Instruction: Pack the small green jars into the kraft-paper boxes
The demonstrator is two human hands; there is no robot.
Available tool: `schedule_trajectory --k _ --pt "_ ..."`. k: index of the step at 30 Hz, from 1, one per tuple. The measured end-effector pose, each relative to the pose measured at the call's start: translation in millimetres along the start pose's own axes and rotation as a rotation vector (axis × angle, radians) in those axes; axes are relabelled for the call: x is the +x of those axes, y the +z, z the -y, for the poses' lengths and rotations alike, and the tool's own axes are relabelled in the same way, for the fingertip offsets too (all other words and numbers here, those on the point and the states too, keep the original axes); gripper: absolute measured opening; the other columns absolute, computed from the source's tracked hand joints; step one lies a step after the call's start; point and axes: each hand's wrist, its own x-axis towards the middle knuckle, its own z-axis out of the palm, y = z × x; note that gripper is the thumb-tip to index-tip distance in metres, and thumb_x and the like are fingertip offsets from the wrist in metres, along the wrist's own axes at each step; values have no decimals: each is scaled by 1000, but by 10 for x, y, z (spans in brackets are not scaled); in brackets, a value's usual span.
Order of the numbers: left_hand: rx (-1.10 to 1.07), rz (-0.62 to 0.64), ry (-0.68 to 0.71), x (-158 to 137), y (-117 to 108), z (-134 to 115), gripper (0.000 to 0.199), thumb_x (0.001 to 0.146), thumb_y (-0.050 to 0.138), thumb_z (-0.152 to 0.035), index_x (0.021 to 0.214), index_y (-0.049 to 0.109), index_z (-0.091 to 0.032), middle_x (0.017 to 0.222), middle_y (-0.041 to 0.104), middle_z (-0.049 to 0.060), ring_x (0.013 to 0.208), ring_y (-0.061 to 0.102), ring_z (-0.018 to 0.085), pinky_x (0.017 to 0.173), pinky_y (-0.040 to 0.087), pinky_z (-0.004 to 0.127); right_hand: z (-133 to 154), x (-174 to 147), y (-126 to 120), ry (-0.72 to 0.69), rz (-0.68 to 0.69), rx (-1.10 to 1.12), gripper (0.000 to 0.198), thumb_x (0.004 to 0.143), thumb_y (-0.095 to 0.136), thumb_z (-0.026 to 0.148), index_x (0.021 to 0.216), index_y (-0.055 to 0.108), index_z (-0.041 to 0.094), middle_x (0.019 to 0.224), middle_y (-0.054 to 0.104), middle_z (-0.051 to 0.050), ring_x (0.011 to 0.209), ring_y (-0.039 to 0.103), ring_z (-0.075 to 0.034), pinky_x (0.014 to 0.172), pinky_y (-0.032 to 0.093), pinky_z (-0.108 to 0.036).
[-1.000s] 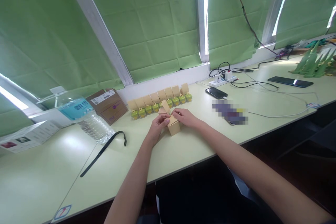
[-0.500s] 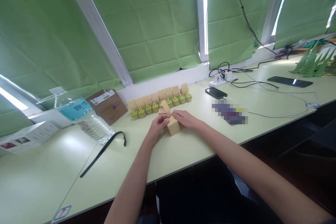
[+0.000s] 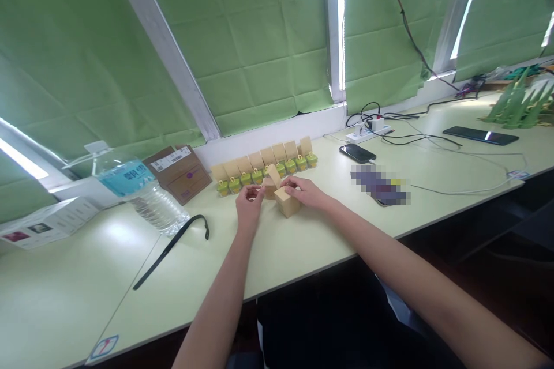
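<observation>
My right hand holds a small kraft cardboard box, with the fingers over its top and the thumb near its upper edge. The box looks shut and slightly tilted. Just behind it stands a second small box with its lid flap raised. Close to that second box's left side is my left hand, fingers curled and the thumb tip near the index tip. Whether anything sits in that pinch is too small to see. Behind both hands runs a row of small green-and-yellow containers with kraft boxes behind them.
A large water bottle, a brown carton, white boxes and a black strap lie to the left. On the right are a charging phone, a blurred-out item, another phone, a power strip and loose cables.
My left hand has moved left, off the small box, to beside the box with the raised flap. The right hand stays on the small box, which has shifted slightly.
</observation>
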Motion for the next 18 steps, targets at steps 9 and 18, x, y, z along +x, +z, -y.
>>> schedule_trajectory --k 9,18 --pt "378 127 250 -35 20 42 53 78 70 -27 130 59 -27 133 52 10 115 55 26 98 47 42 17 -3 27 -33 -27 -23 46 80 71 51 116 64 23 122 60 -9 110 58 -24 94 47 -38" --pt "480 244 243 -65 88 190 68 78 67 -24 141 45 -25 134 48 13 129 48 30 105 44 48 -88 31 72 -56 -132 -160 41 75 73 23 115 62 22 117 59 -9 114 55 -26 101 45 -45"
